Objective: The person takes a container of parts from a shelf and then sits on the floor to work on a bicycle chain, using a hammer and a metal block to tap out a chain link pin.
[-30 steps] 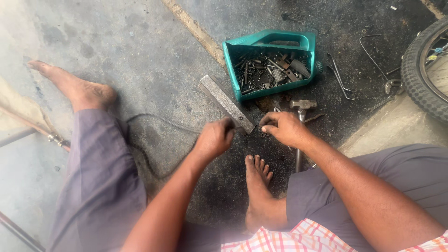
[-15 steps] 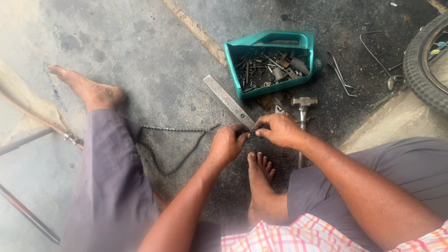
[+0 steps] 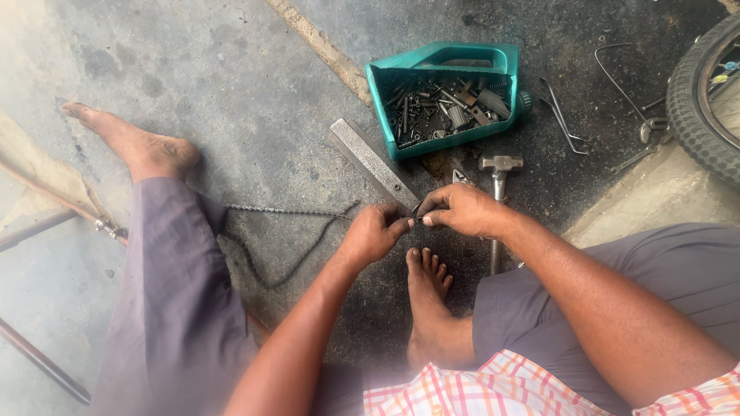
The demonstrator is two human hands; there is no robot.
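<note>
My left hand (image 3: 375,233) and my right hand (image 3: 461,210) meet fingertip to fingertip over the concrete floor, pinching one end of a bicycle chain (image 3: 285,235). The dark chain runs left from my fingers, loops down and passes under my left trouser leg. What sits between the fingertips is too small to make out. A flat metal file (image 3: 372,162) lies just behind my hands. A hammer (image 3: 499,185) lies partly under my right wrist. My bare right foot (image 3: 428,304) rests below the hands.
A green cut-open plastic can (image 3: 447,62) holding several bolts and small metal parts stands behind the file. Bent wire rods (image 3: 563,115) lie to its right. A bicycle tyre (image 3: 697,108) is at the right edge. Metal tubes (image 3: 46,231) lie at the left.
The view has shifted so the chain shows more fully on the floor. My hands have come closer together, from the file's end to the chain's end.
</note>
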